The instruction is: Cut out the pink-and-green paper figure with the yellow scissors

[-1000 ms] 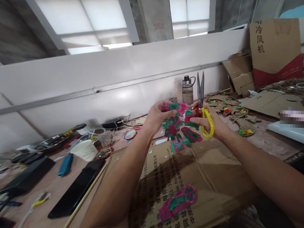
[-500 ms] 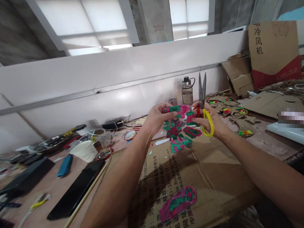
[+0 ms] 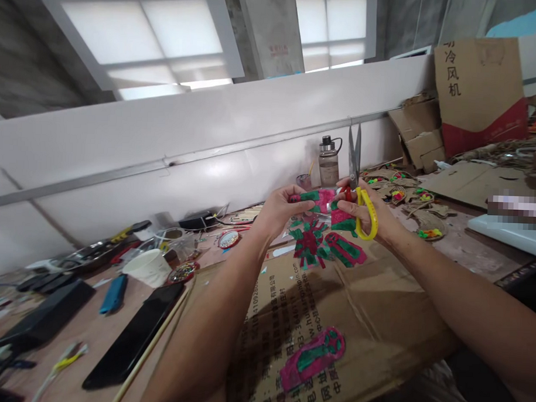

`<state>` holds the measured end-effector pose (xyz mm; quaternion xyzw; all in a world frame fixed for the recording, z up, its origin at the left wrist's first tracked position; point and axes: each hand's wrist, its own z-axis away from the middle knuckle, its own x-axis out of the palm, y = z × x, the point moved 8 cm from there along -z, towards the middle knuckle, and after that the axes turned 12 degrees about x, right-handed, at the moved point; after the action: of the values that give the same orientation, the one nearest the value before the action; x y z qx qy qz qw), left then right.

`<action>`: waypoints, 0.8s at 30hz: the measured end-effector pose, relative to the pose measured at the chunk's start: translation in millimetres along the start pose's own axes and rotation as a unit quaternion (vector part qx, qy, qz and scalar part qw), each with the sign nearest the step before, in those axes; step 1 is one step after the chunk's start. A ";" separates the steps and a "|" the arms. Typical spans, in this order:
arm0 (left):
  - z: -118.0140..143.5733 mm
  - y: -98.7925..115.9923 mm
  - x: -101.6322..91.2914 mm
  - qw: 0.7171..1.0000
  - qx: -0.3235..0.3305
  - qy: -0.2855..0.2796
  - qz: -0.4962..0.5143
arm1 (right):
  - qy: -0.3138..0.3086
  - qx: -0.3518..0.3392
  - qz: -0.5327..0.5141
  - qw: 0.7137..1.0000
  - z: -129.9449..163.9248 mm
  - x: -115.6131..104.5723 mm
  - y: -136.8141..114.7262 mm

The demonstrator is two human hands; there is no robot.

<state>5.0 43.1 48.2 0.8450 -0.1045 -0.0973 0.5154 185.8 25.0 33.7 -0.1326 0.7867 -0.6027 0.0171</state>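
Note:
My left hand [image 3: 282, 210] pinches the top of a pink-and-green painted cut-out figure [image 3: 323, 238] held up over a flat cardboard sheet [image 3: 356, 309]. My right hand [image 3: 373, 213] grips yellow-handled scissors [image 3: 359, 181], blades pointing up and closed, while its fingers also touch the figure's upper right part. The figure's lower pieces hang loose below both hands. A separate pink-and-green painted piece [image 3: 313, 358] lies on the cardboard nearer to me.
A bottle [image 3: 328, 162] stands by the white wall. A paper cup [image 3: 147, 266], a blue tool [image 3: 114, 293], a black phone [image 3: 134, 334] and a thin stick [image 3: 153, 340] lie at left. Colourful woven pieces [image 3: 400, 194] and cardboard boxes [image 3: 478, 85] sit at right.
The hanging pieces of the figure have swung and spread slightly lower and to the right. Both hands stay in nearly the same place, still holding figure and scissors.

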 end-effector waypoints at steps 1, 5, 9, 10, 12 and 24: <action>-0.4 -0.7 -2.3 1.000 -0.001 0.005 0.002 | -0.001 0.004 0.010 1.000 0.4 1.0 0.7; -1.2 -6.5 -4.3 1.000 -0.013 0.001 0.010 | 0.018 0.012 0.037 0.999 0.9 -2.5 5.2; -0.7 -9.7 0.6 0.999 -0.016 0.011 0.041 | 0.051 0.013 0.002 0.999 -2.0 -13.3 11.8; -0.3 -10.3 2.6 0.999 -0.017 0.011 0.048 | 0.061 0.010 -0.022 0.998 -3.1 -16.8 13.1; 1.0 -12.7 7.2 0.999 -0.025 0.000 0.049 | 0.077 0.007 -0.069 0.995 -5.8 -22.5 16.0; -1.5 -18.5 0.3 0.997 0.004 0.053 0.061 | 0.038 0.006 -0.035 0.999 -9.9 -19.6 15.3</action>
<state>7.1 52.5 32.3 0.8428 -0.1288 -0.0201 0.5222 200.0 42.5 19.3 -0.1365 0.7784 -0.6119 -0.0332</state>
